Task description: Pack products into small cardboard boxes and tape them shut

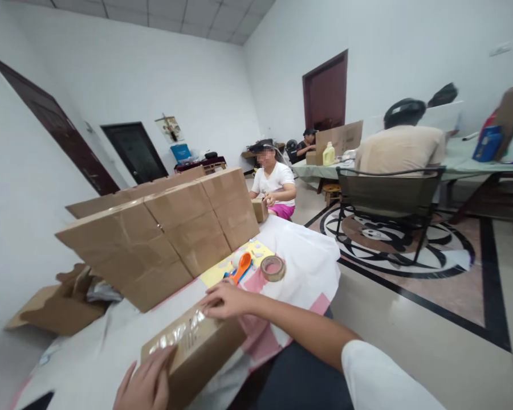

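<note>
A long cardboard box (205, 353) lies on the cloth-covered table close in front of me, with clear shiny tape along its top. My left hand (144, 380) rests on the near left end of the box, its fingers spread. At the far right end, my right hand (227, 300) lies on the top, fingers bent over the tape; whether they pinch anything is too small to tell. Just beyond it are an orange and blue tape dispenser (243, 266) and a roll of tape (273, 267).
Tall cardboard boxes (188, 222) stand in a row behind the box. An open carton (64, 310) is at the left. Across the table, a person (276, 182) handles a small box (260, 209). Another person (399, 142) sits in a folding chair (387, 196) at the right.
</note>
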The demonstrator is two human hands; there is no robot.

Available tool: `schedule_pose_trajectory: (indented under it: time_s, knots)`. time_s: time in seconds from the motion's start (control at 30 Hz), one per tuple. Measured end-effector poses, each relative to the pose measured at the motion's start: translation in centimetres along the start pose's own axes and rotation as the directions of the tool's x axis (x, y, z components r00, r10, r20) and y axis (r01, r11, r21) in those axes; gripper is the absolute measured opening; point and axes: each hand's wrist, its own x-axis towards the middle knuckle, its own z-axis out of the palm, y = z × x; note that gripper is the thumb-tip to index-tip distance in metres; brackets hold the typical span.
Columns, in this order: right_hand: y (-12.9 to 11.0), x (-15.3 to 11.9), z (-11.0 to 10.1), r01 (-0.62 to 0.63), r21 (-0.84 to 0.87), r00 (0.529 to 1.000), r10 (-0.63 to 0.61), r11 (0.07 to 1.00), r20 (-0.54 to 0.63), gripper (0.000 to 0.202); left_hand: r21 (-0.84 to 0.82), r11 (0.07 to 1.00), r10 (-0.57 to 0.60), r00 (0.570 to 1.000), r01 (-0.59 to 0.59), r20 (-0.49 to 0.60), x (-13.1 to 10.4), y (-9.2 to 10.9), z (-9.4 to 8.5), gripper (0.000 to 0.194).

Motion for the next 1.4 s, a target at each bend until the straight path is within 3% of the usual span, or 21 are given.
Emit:
schedule_pose_trajectory:
  time_s: [0.03,0.1,0.13,0.17,0.2,0.27,0.3,0.33,0.37,0.47,0.53,0.63,0.7,0.8,0.93,1.0,1.07,1.13,1.23,1.3,1.4]
  knots:
    - [-0.2,-0.9,-0.2,0.011,0.003,1.0,-0.011,1.0,-0.021,0.025,0.06,0.996,0.058,0.997,-0.061,0.049,0.1,1.2,-0.3,0.031]
    - [-0.1,-2.9,-1.0,-0.022,0.054,0.989,0.029,0.998,-0.147,0.022,0.176,0.983,0.045,0.995,-0.061,0.091,0.4,3.5,-0.8,0.041]
    - [0.4,-4.1,-1.5,-0.072,0.095,0.955,0.096,0.993,-0.282,0.022,0.226,0.971,0.048,0.992,-0.073,0.113,0.6,4.5,-0.9,0.047]
    - [1.2,-5.4,-2.0,-0.118,0.153,0.892,0.173,0.981,-0.419,0.023,0.259,0.96,0.073,0.986,-0.11,0.149,0.8,5.2,-0.9,0.052]
    - [2.2,-6.8,-2.6,-0.163,0.217,0.792,0.259,0.962,-0.553,0.024,0.279,0.952,0.078,0.983,-0.124,0.169,0.9,5.7,-0.8,0.054]
    - [4.8,-9.7,-4.0,-0.287,0.32,0.485,0.425,0.903,-0.764,0.022,0.311,0.94,0.088,0.982,-0.137,0.166,0.9,6.0,-0.6,0.05]
    - [6.1,-11.0,-4.7,-0.331,0.352,0.352,0.461,0.875,-0.814,0.021,0.326,0.935,0.091,0.983,-0.139,0.159,0.8,6.0,-0.6,0.047]
    - [7.3,-12.0,-5.4,-0.352,0.381,0.3,0.488,0.855,-0.819,0.02,0.336,0.931,0.095,0.984,-0.142,0.153,0.7,5.8,-0.6,0.045]
    - [8.3,-12.6,-6.0,-0.367,0.403,0.294,0.515,0.838,-0.805,0.019,0.342,0.928,0.1,0.984,-0.146,0.149,0.6,5.7,-0.6,0.044]
    - [10.7,-11.7,-7.0,-0.382,0.451,0.447,0.588,0.807,-0.674,0.016,0.331,0.933,0.101,0.987,-0.139,0.129,0.6,5.2,-0.4,0.044]
    - [11.7,-9.0,-6.6,-0.395,0.476,0.522,0.619,0.786,-0.587,0.013,0.324,0.938,0.09,0.99,-0.121,0.108,0.8,4.9,-0.1,0.046]
    - [12.5,-3.7,-4.6,-0.398,0.526,0.588,0.649,0.751,-0.483,0.012,0.328,0.941,0.054,0.995,-0.078,0.081,1.2,4.6,0.5,0.048]
    - [12.5,-0.4,-3.2,-0.385,0.562,0.603,0.66,0.732,-0.447,0.016,0.331,0.942,0.021,0.996,-0.047,0.082,1.5,4.3,0.7,0.048]
    - [12.1,2.7,-1.9,-0.355,0.598,0.59,0.668,0.718,-0.452,0.02,0.323,0.946,-0.014,0.995,-0.02,0.103,1.9,3.8,0.6,0.048]
    - [11.0,3.1,-2.1,-0.264,0.623,0.559,0.643,0.736,-0.524,0.021,0.301,0.953,-0.027,0.991,-0.013,0.129,2.4,4.3,-0.1,0.046]
    - [9.9,2.0,-2.8,-0.214,0.626,0.555,0.621,0.75,-0.554,0.024,0.3,0.954,-0.002,0.997,-0.021,0.077,2.7,6.0,-0.3,0.042]
    - [8.0,0.5,-3.6,-0.141,0.628,0.585,0.576,0.766,-0.571,0.028,0.23,0.972,0.054,0.998,-0.043,-0.04,3.5,8.8,0.0,0.031]
    - [5.4,-1.1,-4.3,-0.014,0.642,0.669,0.485,0.766,-0.564,0.033,0.045,0.996,0.087,0.988,-0.082,-0.126,4.5,12.2,1.0,0.019]
    - [1.0,-3.4,-5.1,0.16,0.668,0.767,0.334,0.726,-0.547,0.04,-0.172,0.983,0.056,0.997,-0.064,-0.055,5.9,16.9,3.6,0.024]
    - [-1.2,-4.7,-5.3,0.181,0.643,0.767,0.302,0.744,-0.566,0.042,-0.268,0.963,0.048,0.998,-0.038,0.029,6.4,19.0,5.4,0.025]
    - [-2.5,-5.8,-5.6,0.159,0.555,0.716,0.292,0.816,-0.634,0.051,-0.437,0.9,0.009,0.998,0.016,0.055,6.2,20.6,7.0,0.03]
